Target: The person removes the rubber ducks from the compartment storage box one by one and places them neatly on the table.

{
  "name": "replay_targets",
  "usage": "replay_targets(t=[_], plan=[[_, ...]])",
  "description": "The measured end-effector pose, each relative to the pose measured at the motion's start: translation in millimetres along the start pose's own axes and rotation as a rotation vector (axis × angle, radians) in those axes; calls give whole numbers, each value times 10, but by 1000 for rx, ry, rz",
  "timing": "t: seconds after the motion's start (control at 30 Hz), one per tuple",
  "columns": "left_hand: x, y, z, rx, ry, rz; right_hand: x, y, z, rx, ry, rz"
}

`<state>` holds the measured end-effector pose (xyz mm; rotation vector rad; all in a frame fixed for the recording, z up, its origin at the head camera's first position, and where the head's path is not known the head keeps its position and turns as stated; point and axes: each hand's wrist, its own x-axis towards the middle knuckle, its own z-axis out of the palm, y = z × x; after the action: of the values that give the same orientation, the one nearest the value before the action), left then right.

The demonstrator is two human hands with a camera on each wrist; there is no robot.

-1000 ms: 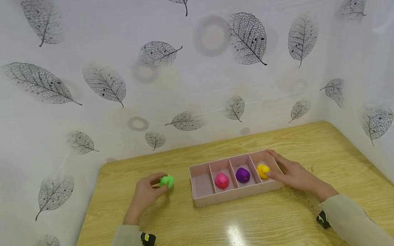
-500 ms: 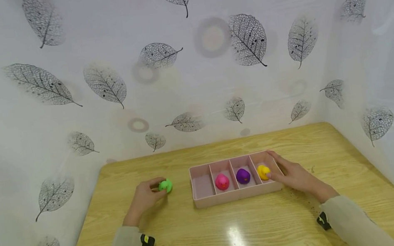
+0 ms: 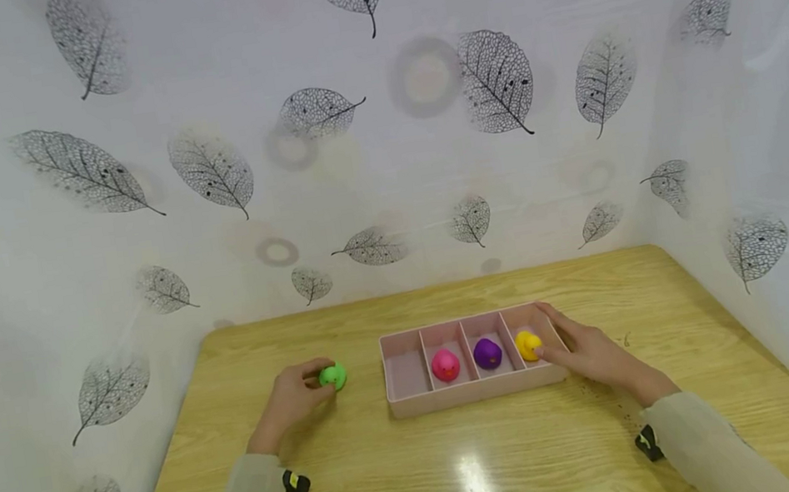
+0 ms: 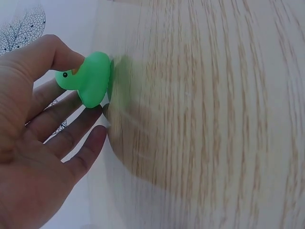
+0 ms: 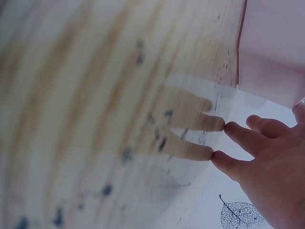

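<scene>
My left hand [image 3: 296,396] pinches a small green toy duck [image 3: 334,376] between thumb and fingers, left of the pink box. In the left wrist view the green duck [image 4: 94,78] has its base right at the tabletop, the thumb over its beak and the other fingers spread beneath. My right hand [image 3: 599,352] holds the right end of the pink four-part box [image 3: 479,390], thumb at the front near the yellow duck [image 3: 528,345], fingers along the far side. In the right wrist view its fingertips [image 5: 233,130] meet the table beside the box wall [image 5: 269,76].
A pink duck [image 3: 445,365] and a purple duck [image 3: 488,353] sit in the two middle compartments. The leftmost compartment [image 3: 406,366] shows its bare floor. Leaf-patterned sheeting [image 3: 383,163] surrounds the wooden table [image 3: 382,483] at the back and sides.
The left hand has brought the green duck slightly nearer the person and to the left, and the duck has turned a little. The right hand and box have stayed put.
</scene>
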<state>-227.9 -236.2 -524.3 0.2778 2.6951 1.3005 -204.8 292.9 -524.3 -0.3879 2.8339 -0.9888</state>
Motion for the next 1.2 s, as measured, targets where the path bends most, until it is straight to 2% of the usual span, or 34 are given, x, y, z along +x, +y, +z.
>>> replay_targets(t=[0.67,0.9,1.2], plan=[[-3,-6,-6,-17,-15,-37,-10,-3,1,-3,-1,2],[-1,57,-63,35,-26,6,-1,-4,-3,-1,-2,9],[11,310,-42,3,72,119,-7,3,-1,-4,3,1]])
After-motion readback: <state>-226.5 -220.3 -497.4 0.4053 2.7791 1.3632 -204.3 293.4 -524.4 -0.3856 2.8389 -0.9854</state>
